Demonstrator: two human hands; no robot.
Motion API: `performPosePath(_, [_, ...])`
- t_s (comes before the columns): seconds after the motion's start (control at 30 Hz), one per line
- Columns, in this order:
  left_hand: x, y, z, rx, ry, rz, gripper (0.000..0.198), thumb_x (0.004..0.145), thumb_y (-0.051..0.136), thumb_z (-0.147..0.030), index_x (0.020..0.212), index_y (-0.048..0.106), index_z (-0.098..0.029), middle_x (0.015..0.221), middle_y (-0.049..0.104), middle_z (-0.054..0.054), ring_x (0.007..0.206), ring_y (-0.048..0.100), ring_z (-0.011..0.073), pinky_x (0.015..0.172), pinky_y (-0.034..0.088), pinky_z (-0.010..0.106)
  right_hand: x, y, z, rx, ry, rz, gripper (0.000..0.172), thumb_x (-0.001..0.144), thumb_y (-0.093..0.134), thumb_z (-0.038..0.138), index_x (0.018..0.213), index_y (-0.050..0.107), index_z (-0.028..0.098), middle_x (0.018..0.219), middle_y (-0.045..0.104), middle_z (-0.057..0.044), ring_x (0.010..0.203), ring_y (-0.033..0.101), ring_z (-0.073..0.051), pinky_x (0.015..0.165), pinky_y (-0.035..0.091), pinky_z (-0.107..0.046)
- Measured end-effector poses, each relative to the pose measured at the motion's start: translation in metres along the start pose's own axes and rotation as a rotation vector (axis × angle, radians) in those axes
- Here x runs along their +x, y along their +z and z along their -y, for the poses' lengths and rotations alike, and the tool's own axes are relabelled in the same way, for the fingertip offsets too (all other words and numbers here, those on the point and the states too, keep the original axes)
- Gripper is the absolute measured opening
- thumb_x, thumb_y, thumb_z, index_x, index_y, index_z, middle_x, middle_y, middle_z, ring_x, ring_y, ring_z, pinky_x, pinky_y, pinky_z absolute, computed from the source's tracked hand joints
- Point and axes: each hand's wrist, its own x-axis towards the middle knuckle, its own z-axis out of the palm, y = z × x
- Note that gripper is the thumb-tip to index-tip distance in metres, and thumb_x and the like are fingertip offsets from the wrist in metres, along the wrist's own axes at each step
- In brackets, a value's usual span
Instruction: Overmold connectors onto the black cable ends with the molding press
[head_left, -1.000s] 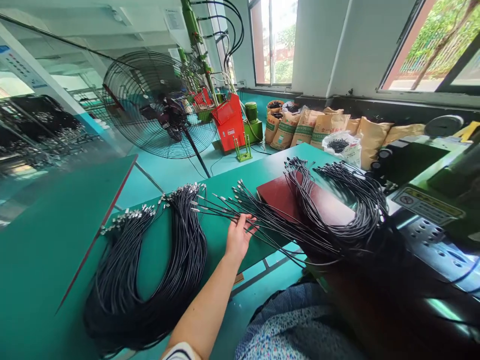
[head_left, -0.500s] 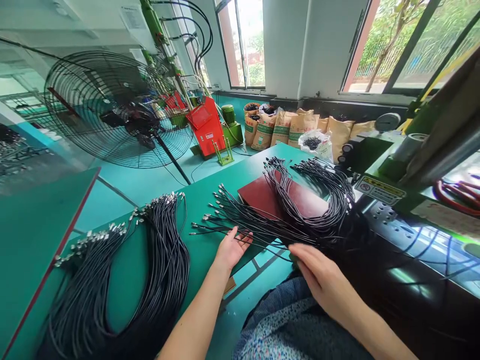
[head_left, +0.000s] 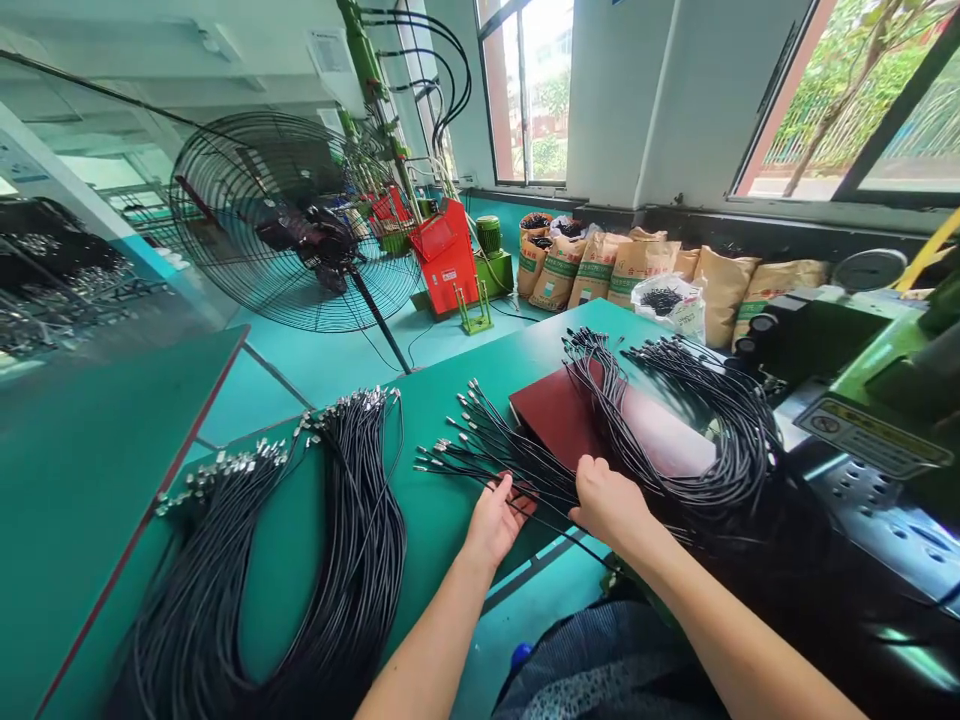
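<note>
Near the front edge of the green table, my left hand is palm up with its fingers curled round a few black cables that have metal tips. My right hand is closed at the near side of the same bunch, by the dark red board; what its fingers hold is hidden. Another cable bundle lies across the board. A curved bundle rests to its right. Two large bundles of black cables with metal ends lie on the left part of the table.
A large black fan stands behind the table. Green machinery with a metal plate is at the right. Paper sacks line the wall, beside a red machine. A second green table is at the left.
The view has turned, so the scene sits further right and lower. My right hand has moved up and in over the cables, closer to the red board. My left hand stays by the cables.
</note>
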Motion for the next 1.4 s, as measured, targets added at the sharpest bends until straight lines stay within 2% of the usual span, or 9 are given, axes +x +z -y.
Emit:
performPosePath(0.27, [-0.006, -0.006, 0.003, 0.018, 0.018, 0.123, 0.022, 0.077, 0.06, -0.025, 0.092, 0.047, -0.018, 0.081, 0.066, 0.006, 0.072, 0.065, 0.0182, 0.067, 0.049, 0.03, 0.011, -0.024, -0.028, 0.267, -0.104, 0.108, 0.01, 0.067, 0.06, 0.022, 0.072, 0.054, 0.019, 0.071, 0.061, -0.002, 0.069, 0.059, -0.019, 0.056, 0.038, -0.026])
performPosePath(0.47, [-0.015, -0.005, -0.003, 0.147, -0.017, 0.108, 0.027, 0.076, 0.059, -0.037, 0.091, 0.047, -0.017, 0.078, 0.066, 0.007, 0.063, 0.064, 0.0181, 0.058, 0.05, 0.029, 0.005, -0.036, -0.035, 1.205, 0.084, 0.256, 0.016, 0.065, 0.057, 0.026, 0.07, 0.042, 0.021, 0.053, 0.048, 0.008, 0.047, 0.053, -0.012, 0.043, 0.033, -0.021])
performPosePath(0.63, [-0.041, -0.017, -0.014, 0.568, -0.089, 0.09, 0.044, 0.076, 0.047, -0.057, 0.083, 0.053, -0.013, 0.06, 0.063, 0.008, 0.044, 0.058, 0.0145, 0.035, 0.038, 0.019, 0.006, -0.037, -0.032, 1.221, -0.005, 0.166, 0.011, 0.066, 0.057, 0.023, 0.076, 0.057, 0.016, 0.066, 0.056, 0.003, 0.058, 0.051, -0.01, 0.054, 0.038, -0.022])
performPosePath(0.77, [-0.069, -0.022, -0.018, 0.804, -0.148, 0.247, 0.048, 0.075, 0.049, -0.055, 0.057, 0.054, -0.011, 0.038, 0.052, 0.004, 0.026, 0.041, 0.006, 0.028, 0.02, 0.014, -0.002, -0.042, -0.035, 1.279, -0.052, 0.063, 0.019, 0.067, 0.061, 0.027, 0.082, 0.057, 0.017, 0.077, 0.062, 0.0, 0.072, 0.057, -0.015, 0.066, 0.043, -0.025])
performPosePath(0.87, [-0.08, -0.002, -0.024, 0.553, -0.107, 0.415, 0.041, 0.078, 0.05, -0.05, 0.08, 0.061, -0.011, 0.055, 0.062, 0.009, 0.037, 0.052, 0.0093, 0.034, 0.031, 0.016, -0.016, -0.043, -0.038, 1.362, -0.136, -0.03, 0.024, 0.069, 0.064, 0.031, 0.087, 0.053, 0.019, 0.073, 0.06, 0.002, 0.069, 0.058, -0.015, 0.066, 0.045, -0.026])
performPosePath(0.93, [-0.078, 0.024, -0.034, 0.309, -0.048, 0.463, 0.042, 0.077, 0.053, -0.049, 0.1, 0.057, -0.014, 0.087, 0.067, 0.015, 0.066, 0.064, 0.018, 0.053, 0.047, 0.023, -0.027, -0.039, -0.039, 1.36, -0.195, -0.096, 0.023, 0.072, 0.063, 0.03, 0.089, 0.051, 0.021, 0.071, 0.058, 0.003, 0.067, 0.058, -0.014, 0.066, 0.045, -0.026])
performPosePath(1.03, [-0.062, 0.07, -0.056, 0.053, 0.015, 0.483, 0.045, 0.075, 0.052, -0.053, 0.102, 0.053, -0.016, 0.108, 0.06, 0.016, 0.093, 0.061, 0.0257, 0.076, 0.049, 0.037, -0.039, -0.029, -0.035, 1.222, -0.23, -0.227, 0.016, 0.078, 0.058, 0.028, 0.09, 0.051, 0.022, 0.067, 0.054, 0.004, 0.062, 0.056, -0.014, 0.06, 0.045, -0.025])
performPosePath(1.2, [-0.044, 0.131, -0.091, -0.055, 0.263, 0.361, 0.027, 0.08, 0.053, -0.04, 0.087, 0.053, -0.014, 0.092, 0.065, 0.012, 0.082, 0.063, 0.0216, 0.071, 0.049, 0.034, -0.054, -0.007, -0.019, 0.786, -0.341, -0.507, 0.013, 0.085, 0.046, 0.018, 0.096, 0.052, 0.022, 0.086, 0.057, -0.003, 0.076, 0.056, -0.016, 0.069, 0.044, -0.027])
performPosePath(1.4, [-0.056, 0.155, -0.096, 0.062, 0.508, 0.396, 0.017, 0.074, 0.06, -0.028, 0.083, 0.054, -0.015, 0.066, 0.06, 0.0, 0.043, 0.05, 0.0061, 0.038, 0.033, 0.016, -0.064, 0.011, -0.015, 0.688, -0.422, -0.484, 0.017, 0.087, 0.042, 0.016, 0.1, 0.051, 0.022, 0.089, 0.058, -0.004, 0.08, 0.057, -0.017, 0.07, 0.045, -0.027])
